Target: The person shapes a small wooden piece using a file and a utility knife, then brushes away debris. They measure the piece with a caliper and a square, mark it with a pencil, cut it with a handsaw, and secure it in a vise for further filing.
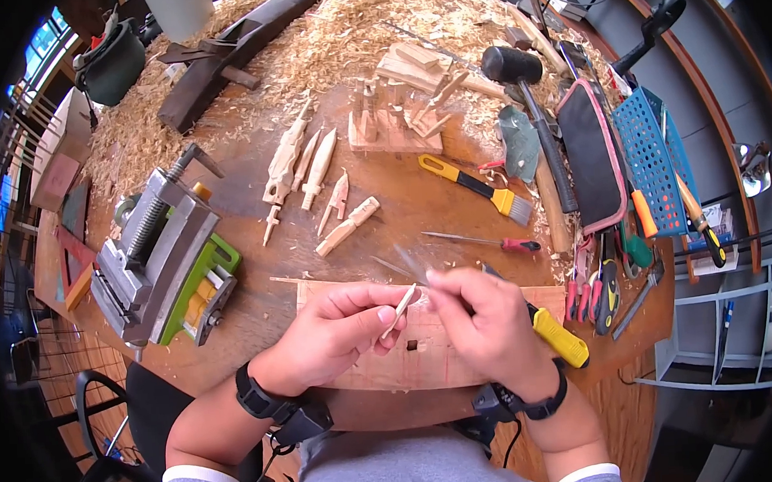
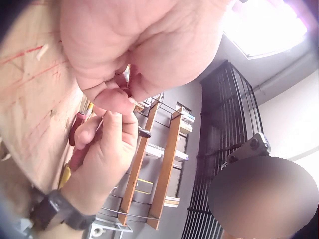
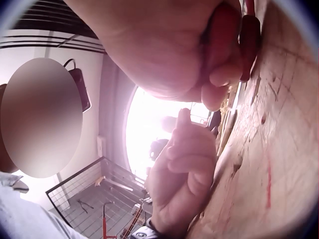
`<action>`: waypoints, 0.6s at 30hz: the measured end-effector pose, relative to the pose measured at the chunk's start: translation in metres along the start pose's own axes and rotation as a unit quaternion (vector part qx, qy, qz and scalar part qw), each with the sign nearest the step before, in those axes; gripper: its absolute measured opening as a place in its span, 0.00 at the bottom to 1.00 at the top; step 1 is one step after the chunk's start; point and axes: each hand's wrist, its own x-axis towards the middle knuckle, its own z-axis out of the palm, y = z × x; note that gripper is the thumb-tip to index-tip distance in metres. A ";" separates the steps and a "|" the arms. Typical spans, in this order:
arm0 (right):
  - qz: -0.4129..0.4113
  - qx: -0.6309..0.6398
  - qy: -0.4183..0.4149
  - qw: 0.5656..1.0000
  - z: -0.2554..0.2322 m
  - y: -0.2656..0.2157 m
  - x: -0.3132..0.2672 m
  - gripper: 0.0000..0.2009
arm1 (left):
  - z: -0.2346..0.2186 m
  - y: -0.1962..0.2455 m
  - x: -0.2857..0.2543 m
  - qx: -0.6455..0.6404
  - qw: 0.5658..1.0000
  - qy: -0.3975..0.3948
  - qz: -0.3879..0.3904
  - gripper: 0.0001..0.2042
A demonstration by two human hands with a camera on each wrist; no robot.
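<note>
My left hand [image 1: 343, 328] pinches a small, slim piece of pale carved wood [image 1: 399, 313] between thumb and fingers, over a flat wooden board [image 1: 367, 366]. In the left wrist view this hand's fingers largely hide the piece. Close beside it, my right hand [image 1: 488, 323] grips a red-handled tool [image 3: 223, 32], its handle mostly covered by the palm and its kind unclear. A blurred, thin grey streak [image 1: 409, 259] shows past the right fingers in the head view. The fingertips of both hands come close together in the wrist views. The board has red pencil lines and a small square hole [image 1: 413, 345].
Beyond the board lie several carved wooden pieces [image 1: 286, 163], a peg block [image 1: 389, 139], a yellow-handled brush [image 1: 480, 189] and a red-handled file [image 1: 483, 240]. A vise [image 1: 161, 246] stands left. A yellow-black handle [image 1: 560, 336] lies by the right wrist; a mallet [image 1: 517, 65] and shavings [image 1: 338, 32] lie farther back.
</note>
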 end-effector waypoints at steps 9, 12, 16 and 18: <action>0.057 0.093 -0.005 0.994 -0.005 -0.008 -0.013 0.08 | 0.003 0.006 0.003 -0.018 1.000 0.012 -0.001 0.16; 0.026 0.040 -0.029 0.998 -0.009 -0.012 -0.011 0.08 | 0.003 0.005 0.002 -0.002 1.000 0.010 0.000 0.15; -0.036 -0.032 -0.040 0.998 -0.007 -0.008 -0.006 0.08 | -0.004 0.002 0.001 0.046 0.999 -0.001 -0.014 0.15; -0.033 -0.055 -0.013 0.998 -0.005 -0.004 -0.006 0.08 | 0.000 0.002 0.001 0.046 0.999 0.009 -0.016 0.15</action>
